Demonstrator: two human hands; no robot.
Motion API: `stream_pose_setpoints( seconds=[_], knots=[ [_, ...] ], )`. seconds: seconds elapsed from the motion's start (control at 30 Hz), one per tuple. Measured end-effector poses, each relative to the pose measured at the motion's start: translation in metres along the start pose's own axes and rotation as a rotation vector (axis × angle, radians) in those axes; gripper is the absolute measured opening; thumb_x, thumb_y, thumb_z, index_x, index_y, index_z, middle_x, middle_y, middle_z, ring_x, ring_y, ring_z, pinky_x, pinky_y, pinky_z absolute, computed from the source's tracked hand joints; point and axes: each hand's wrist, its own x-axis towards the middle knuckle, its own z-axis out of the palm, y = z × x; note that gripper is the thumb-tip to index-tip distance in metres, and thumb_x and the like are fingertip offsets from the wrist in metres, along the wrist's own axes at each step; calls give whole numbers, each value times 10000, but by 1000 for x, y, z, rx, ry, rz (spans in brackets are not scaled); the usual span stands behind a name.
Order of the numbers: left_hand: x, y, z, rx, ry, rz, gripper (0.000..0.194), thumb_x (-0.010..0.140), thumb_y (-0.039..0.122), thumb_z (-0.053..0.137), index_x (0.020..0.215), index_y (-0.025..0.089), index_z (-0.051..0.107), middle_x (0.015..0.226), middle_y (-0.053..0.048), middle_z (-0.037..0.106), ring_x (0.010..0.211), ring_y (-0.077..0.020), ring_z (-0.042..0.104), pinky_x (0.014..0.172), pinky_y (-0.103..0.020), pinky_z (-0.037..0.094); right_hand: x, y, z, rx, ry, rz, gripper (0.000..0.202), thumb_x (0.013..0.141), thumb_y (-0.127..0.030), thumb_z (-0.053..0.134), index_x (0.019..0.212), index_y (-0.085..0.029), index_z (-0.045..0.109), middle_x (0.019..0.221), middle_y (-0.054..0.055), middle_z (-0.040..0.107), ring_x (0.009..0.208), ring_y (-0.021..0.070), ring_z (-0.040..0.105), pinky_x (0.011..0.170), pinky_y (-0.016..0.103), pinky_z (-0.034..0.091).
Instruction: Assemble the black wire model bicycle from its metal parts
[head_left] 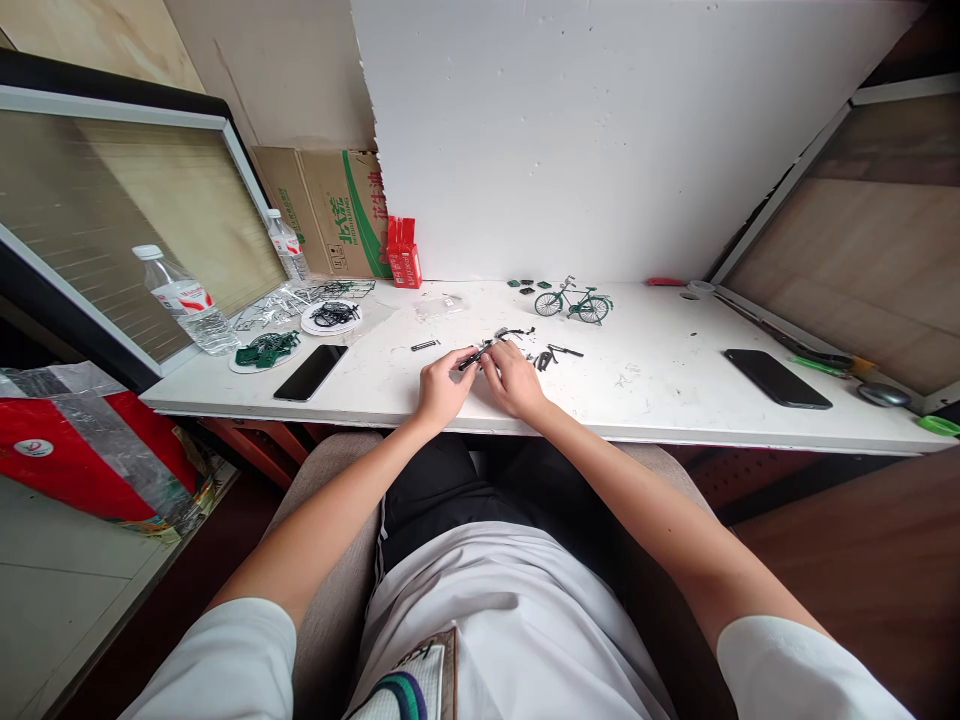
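Observation:
Both hands meet near the table's front edge, around a small black part (469, 361). My left hand (444, 384) has its fingers closed on that part. Beside it, my right hand (513, 377) has thumb and fingers together at the part's right end; what they pinch is too small to name. More black pieces (546, 358) lie just right of my right hand, and a thin dark piece (425, 345) lies to the left. Behind them stands a small dark green model bicycle (576, 303), upright, with several small dark pieces (529, 286) at its left.
On the white table (660, 400), one phone (310, 372) lies left, another (776, 378) right. Plates of green parts (267, 349) and black parts (334, 315), a water bottle (187, 300) and a red box (404, 253) are at the left. A red tool (666, 282) lies behind.

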Motion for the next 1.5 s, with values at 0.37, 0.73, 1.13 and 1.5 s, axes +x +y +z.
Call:
stream_pose_setpoints(
  seconds=[0.37, 0.73, 1.13, 1.5],
  knots=[
    [0, 3, 0, 2, 2, 0, 245, 954, 259, 699, 1189, 230, 759, 1148, -82, 806, 1066, -233, 776, 946, -377, 640, 0, 1, 1, 2, -2, -12, 307, 1109, -397, 362, 913, -253, 549, 863, 88, 614, 924, 283, 548, 751, 395, 446],
    [0, 2, 0, 10, -3, -1, 248, 957, 234, 686, 1195, 228, 754, 1153, -80, 804, 1066, -230, 774, 967, -380, 628, 0, -1, -1, 20, 1, -3, 277, 1101, -389, 409, 904, -249, 544, 888, 85, 639, 939, 273, 557, 732, 384, 434],
    [0, 2, -1, 40, 7, 0, 253, 940, 204, 700, 1184, 235, 760, 1142, -67, 804, 1080, -233, 767, 1021, -391, 605, 0, -1, 0, 0, -8, -21, 240, 1099, -352, 407, 929, -240, 536, 884, 85, 631, 942, 272, 555, 711, 374, 423],
    [1, 4, -1, 94, 25, 8, 262, 937, 205, 704, 1193, 233, 756, 1141, -70, 805, 1083, -233, 767, 1020, -388, 608, 0, -4, -2, 57, 41, 6, 141, 1049, -353, 532, 979, -237, 572, 930, 75, 681, 944, 262, 593, 698, 366, 445]
  ],
)
